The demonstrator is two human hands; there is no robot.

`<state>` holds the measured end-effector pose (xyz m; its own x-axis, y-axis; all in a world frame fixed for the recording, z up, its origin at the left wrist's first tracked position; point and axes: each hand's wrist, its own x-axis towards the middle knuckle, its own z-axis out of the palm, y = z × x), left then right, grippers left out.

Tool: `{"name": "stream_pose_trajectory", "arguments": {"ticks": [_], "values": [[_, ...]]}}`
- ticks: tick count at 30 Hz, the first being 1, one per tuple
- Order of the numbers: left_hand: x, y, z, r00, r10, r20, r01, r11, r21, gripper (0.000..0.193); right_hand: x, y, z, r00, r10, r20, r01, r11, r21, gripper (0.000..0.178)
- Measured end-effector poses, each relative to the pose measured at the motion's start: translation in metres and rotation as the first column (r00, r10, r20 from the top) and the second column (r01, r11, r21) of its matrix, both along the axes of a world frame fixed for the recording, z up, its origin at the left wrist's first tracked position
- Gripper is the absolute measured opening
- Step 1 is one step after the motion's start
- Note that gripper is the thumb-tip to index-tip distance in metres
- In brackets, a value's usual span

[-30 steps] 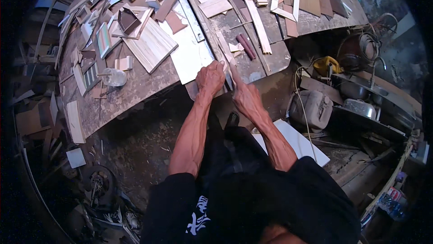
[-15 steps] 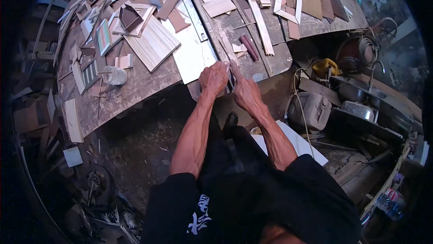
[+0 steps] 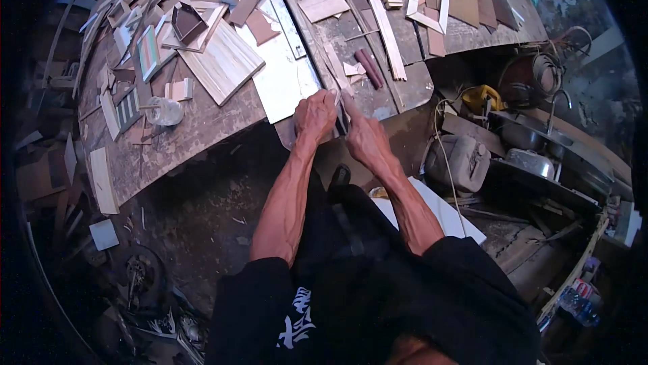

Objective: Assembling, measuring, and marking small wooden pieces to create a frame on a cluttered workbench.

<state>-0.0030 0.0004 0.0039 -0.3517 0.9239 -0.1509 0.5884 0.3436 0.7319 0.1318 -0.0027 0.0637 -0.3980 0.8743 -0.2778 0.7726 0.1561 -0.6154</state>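
Note:
Both hands are close together at the near edge of the wooden workbench [image 3: 196, 137]. My left hand [image 3: 315, 116] is closed, thumb up, and whatever its curled fingers grip is hidden. My right hand [image 3: 368, 138] is beside it, the index finger stretched forward and the other fingers folded under. A thin, light wooden strip [image 3: 335, 64] runs away from the gap between the hands, its near end covered by my fingers. Just beyond my right hand are a dark red cylindrical piece [image 3: 368, 68] and small wood offcuts [image 3: 352, 70]. A white sheet [image 3: 287, 91] lies left of my left hand.
Wood boards, a striped panel [image 3: 223, 64], a pale frame [image 3: 428, 2] and a clear plastic cup [image 3: 164, 112] crowd the bench. At right are a grey jerrycan [image 3: 460, 166], a hanging cable [image 3: 447, 155] and a metal sink [image 3: 523, 134]. A wheel [image 3: 140, 274] lies on the floor at left.
The whole view has shifted slightly, so the bench appears a little further left. The hands keep almost the same place and grip at the bench edge.

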Motion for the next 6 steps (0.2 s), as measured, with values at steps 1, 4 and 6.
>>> {"name": "stream_pose_trajectory", "arguments": {"ticks": [1, 4, 6], "values": [[-0.002, 0.000, 0.002, 1.000, -0.002, -0.004, 0.002, 1.000, -0.009, 0.036, 0.003, -0.005, 0.002, 1.000, 0.000, -0.002, 0.000, 1.000, 0.002, 0.072], [-0.002, -0.003, 0.000, 1.000, 0.025, -0.011, -0.024, 0.998, 0.060, 0.041, 0.016, -0.025, 0.015, 0.997, 0.015, 0.082, -0.005, 0.992, -0.124, 0.071], [0.003, 0.000, 0.003, 1.000, 0.001, 0.030, -0.003, 0.998, 0.067, 0.040, 0.008, 0.001, -0.003, 0.999, 0.025, 0.043, -0.025, 1.000, 0.006, 0.069]]}}
